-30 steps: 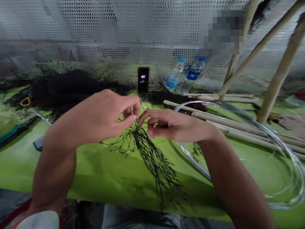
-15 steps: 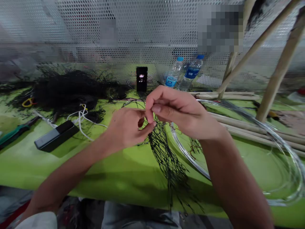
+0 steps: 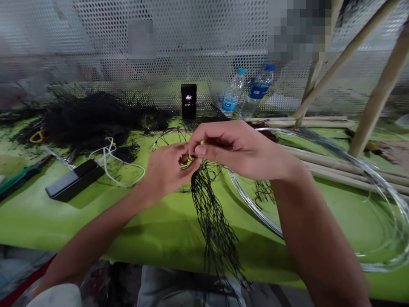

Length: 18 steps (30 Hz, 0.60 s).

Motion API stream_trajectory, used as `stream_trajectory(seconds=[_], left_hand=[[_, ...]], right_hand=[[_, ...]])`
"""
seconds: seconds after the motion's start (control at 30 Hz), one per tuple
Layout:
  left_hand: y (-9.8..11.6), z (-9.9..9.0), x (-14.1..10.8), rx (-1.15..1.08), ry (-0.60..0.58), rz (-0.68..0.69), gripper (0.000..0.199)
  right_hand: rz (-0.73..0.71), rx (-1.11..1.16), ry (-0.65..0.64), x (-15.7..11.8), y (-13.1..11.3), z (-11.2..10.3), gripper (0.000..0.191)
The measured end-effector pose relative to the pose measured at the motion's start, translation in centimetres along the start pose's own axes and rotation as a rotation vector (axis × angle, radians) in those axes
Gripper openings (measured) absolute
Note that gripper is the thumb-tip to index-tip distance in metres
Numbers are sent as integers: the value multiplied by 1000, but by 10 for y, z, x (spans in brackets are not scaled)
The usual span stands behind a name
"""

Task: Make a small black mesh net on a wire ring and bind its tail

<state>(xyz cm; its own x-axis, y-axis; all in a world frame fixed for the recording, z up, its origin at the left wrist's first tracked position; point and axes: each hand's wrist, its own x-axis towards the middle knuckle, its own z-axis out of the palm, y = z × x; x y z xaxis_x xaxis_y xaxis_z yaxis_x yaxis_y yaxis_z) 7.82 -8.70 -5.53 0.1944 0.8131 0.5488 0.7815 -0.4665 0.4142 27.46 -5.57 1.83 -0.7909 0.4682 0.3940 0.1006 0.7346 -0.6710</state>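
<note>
Both hands meet at the gathered top of a black net

The black net (image 3: 212,213) lies mid-surface, amid other gear. Right of it, a coil of shiny wire (image 3: 252,209) loops beneath the right forearm, near wooden sticks (image 3: 322,164); upright poles (image 3: 377,94) stand beyond. Left are a dark box (image 3: 75,181), a white cable (image 3: 107,170) near the left hand (image 3: 168,168), a green-handled tool (image 3: 21,179) and a dark tangle (image 3: 86,117). A black phone (image 3: 189,102) and two bottles (image 3: 231,98) stand behind, before a perforated panel (image 3: 191,38).

The net's long axis runs from the fingertips toward the wearer, slanting slightly right, its loose end spreading over the near edge of the green surface (image 3: 143,226).

The left hand's thumb and forefinger are closed at the net's top; the right hand (image 3: 243,149) pinches against them, other fingers curled. What strand lies between the right fingertips cannot be made out. The hands partly cover a thin hoop (image 3: 155,143) with net strands; the net's lowest strands blur against the dark below.
</note>
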Motion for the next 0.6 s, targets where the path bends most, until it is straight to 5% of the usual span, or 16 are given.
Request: stream_trajectory(seconds=[0.2,0.4,0.5,0.6], left_hand=[[-3,-17,-8,-340,-117,-127,24],[-4,-26,-8,-636,-173,-247,17],[-7,-25,-4,-822,-162,-348,21],[-8,-24,0,-932,-96,-406,22]], right_hand=[[291,-608,-63,-4,14,-7,25],[376,-345,-248,3,18,-6,43],[378,-243,-311,6,12,-5,28],[441,-232,-245,9,8,2,20]])
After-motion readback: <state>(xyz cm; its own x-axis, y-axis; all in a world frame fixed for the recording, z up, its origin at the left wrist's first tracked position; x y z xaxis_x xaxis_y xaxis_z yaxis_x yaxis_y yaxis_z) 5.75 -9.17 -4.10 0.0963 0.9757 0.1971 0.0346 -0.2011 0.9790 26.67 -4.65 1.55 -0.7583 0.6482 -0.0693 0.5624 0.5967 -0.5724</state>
